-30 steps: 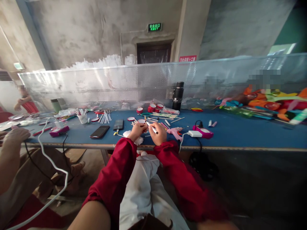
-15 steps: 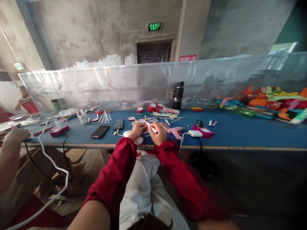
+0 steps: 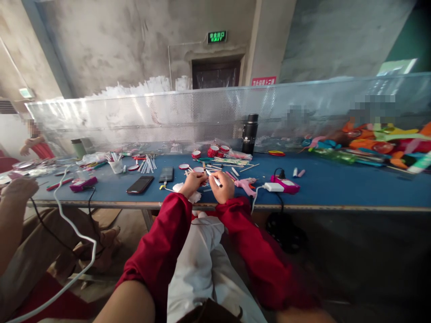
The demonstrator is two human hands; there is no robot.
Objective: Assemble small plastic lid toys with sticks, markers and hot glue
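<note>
My right hand [image 3: 224, 188] is closed around a slim white marker [image 3: 214, 179] with a black end, tilted with that end toward me. Close beside it, my left hand [image 3: 193, 184] is pinched near the marker's far end. What its fingers hold is too small and covered to make out. Just beyond the fingertips lies a round red-rimmed lid [image 3: 198, 170]. Crumpled white tissue [image 3: 195, 197] sits under my left wrist. To the right of my right hand lies a pink glue gun [image 3: 247, 185].
A phone [image 3: 140, 185] and a dark device [image 3: 166, 174] lie left on the blue table [image 3: 336, 188]. A black bottle [image 3: 250, 134] stands behind. Magenta power strips [image 3: 291, 186] with cables flank me. At far left is another person's hand [image 3: 20, 190]; colourful balloon-like items [image 3: 380, 143] lie right.
My right hand and the marker have shifted very slightly; my left hand stays in place. The other person's hand at far left has drawn back a little.
</note>
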